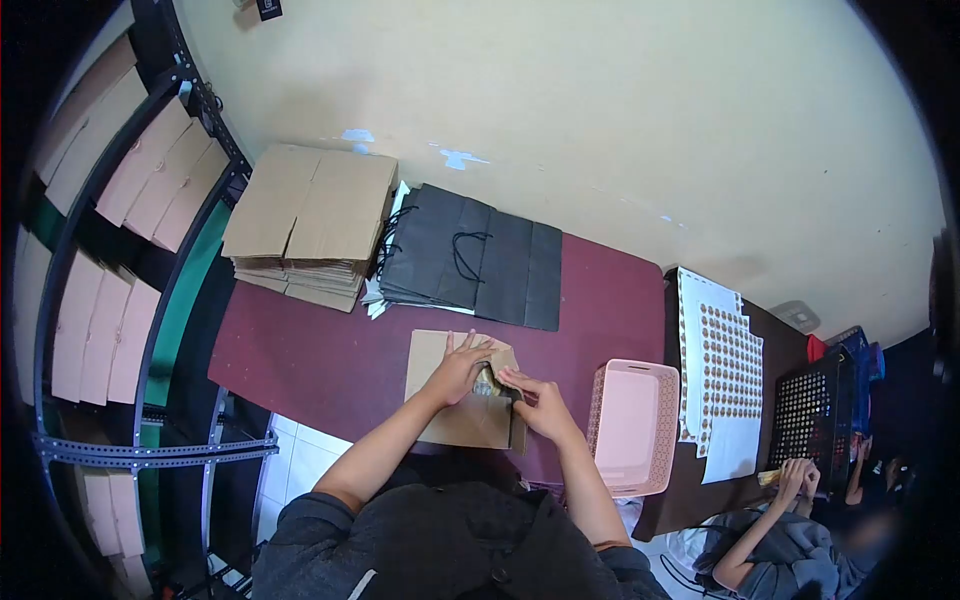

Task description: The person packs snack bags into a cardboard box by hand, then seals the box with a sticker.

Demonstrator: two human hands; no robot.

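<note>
A brown cardboard piece (465, 421) lies on the dark red table (300, 345) in front of me, with a raised flap along its right side. My left hand (460, 370) rests on its upper middle, fingers spread. At the right edge my right hand (538, 402) touches the flap, its fingers held together; whether anything is pinched between them is hidden. Between the two hands sits a small clear and yellowish item (486, 383), partly covered and too small to make out.
Behind are stacked flat cardboard (340, 200) and black paper bags (520, 265). On the right stand a pink basket (635, 425), sticker sheets (730, 370) and a black crate (800, 415). A co-worker (790, 545) sits at lower right. Shelves with pink boxes (130, 340) line the left.
</note>
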